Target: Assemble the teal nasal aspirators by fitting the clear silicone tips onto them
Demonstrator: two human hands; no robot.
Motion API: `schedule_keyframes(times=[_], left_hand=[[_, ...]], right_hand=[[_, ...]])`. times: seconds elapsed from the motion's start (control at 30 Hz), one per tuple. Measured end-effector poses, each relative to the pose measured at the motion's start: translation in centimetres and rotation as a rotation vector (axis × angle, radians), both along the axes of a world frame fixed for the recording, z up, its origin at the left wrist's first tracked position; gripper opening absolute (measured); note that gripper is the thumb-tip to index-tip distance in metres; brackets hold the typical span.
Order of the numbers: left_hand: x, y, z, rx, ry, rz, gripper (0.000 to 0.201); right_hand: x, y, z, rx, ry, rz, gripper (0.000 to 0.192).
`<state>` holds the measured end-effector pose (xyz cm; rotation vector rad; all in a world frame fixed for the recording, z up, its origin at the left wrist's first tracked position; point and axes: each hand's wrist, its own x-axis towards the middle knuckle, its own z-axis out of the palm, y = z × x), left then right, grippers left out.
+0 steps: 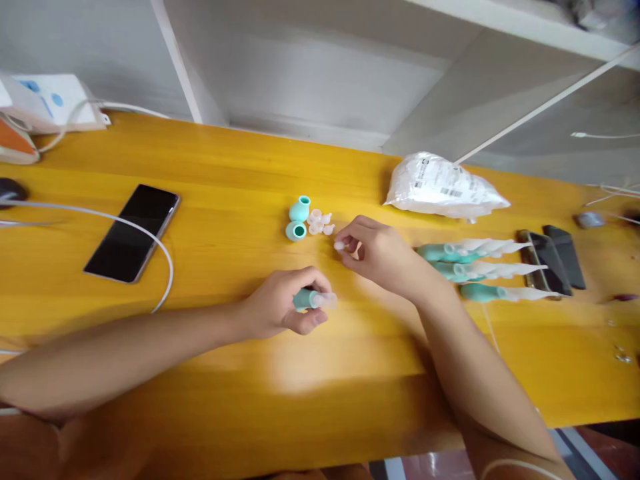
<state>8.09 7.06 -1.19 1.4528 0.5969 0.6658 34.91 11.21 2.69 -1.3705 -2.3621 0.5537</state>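
While left hand [283, 308] grips a teal bulb [303, 299], right hand [373, 252] pinches a clear tip [339, 245].

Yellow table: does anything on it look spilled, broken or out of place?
Nothing stands out. The small clear caps sit in a loose cluster beside two teal pieces, one upright and one tipped over. Finished teal pieces lie in tidy rows near the right hand.

Yellow wooden table [210, 167], grey wall [310, 60], white shelf frame [525, 27] overhead

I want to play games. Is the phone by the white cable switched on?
It looks off: the phone lies flat on the table, screen all black.
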Motion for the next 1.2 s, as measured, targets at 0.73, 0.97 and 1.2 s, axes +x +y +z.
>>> schedule_keyframes(times=[0.73,0.97,1.2], left_hand=[[0.6,-0.3,-0.7,0.051,0.001,0.118,0.027],[0.8,-0.3,-1.0,0.034,-0.069,0.097,0.036],[1.0,-0.9,-1.3,-0.169,-0.217,0.029,0.049]], right_hand=[[-0.7,-2.3,5.0,-0.105,-0.01,-0.069,0.04],[-1.7,-3.1,5.1,-0.326,0.198,0.181,0.026],[-1.0,-2.8,5.1,-0.548,0.395,0.273,0.018]])
